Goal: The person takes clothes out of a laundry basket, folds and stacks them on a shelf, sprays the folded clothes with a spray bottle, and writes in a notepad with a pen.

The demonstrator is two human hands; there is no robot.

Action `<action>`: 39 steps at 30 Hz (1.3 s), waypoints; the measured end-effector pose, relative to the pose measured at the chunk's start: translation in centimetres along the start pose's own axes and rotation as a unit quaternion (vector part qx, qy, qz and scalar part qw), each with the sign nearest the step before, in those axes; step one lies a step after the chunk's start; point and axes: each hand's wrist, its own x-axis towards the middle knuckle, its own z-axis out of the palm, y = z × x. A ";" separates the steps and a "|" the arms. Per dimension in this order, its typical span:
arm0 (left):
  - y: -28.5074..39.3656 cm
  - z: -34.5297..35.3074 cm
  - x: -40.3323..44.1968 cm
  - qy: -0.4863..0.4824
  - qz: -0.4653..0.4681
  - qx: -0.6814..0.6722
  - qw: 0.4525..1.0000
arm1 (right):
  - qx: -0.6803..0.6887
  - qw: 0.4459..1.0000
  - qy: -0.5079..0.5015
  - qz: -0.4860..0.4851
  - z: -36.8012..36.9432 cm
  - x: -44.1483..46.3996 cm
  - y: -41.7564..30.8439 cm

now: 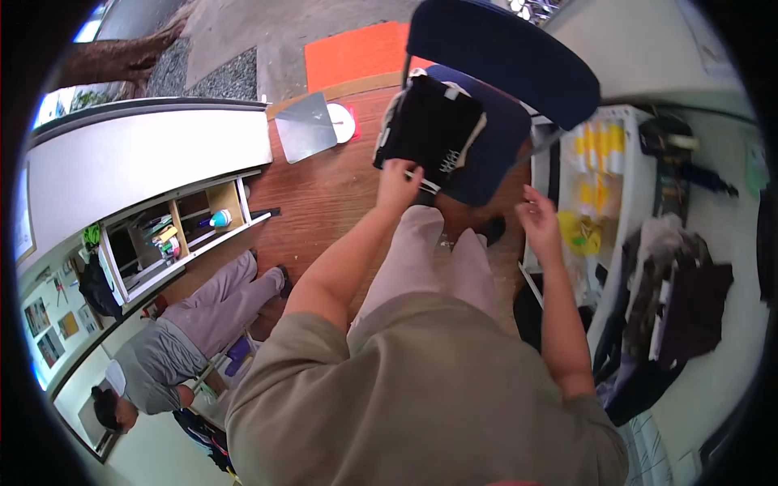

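A stack of folded clothes lies on the seat of a dark blue folding chair (pixel 502 158). On top is a black folded shirt (pixel 433 121) with small white print near one corner and a pale tag at its far edge. My left hand (pixel 399 182) is at the near-left edge of the stack, its fingers closed on the black shirt. Cream cloth shows under the shirt at both sides. Out to the right of the chair, my right hand (pixel 540 220) hangs in the air with loosely bent fingers apart, holding nothing.
At right stands a white shelf unit (pixel 608 235) with yellow packages, beside hanging dark clothes (pixel 689 308). An open drawer (pixel 182 231) with small items juts out at left. Another person (pixel 170 352) is at lower left. An orange mat (pixel 348 57) lies beyond the wooden floor (pixel 324 194).
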 end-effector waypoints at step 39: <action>42.8 -9.9 -6.7 -0.529 0.098 -0.393 0.746 | 0.285 0.872 0.393 0.057 -14.3 -25.4 -18.6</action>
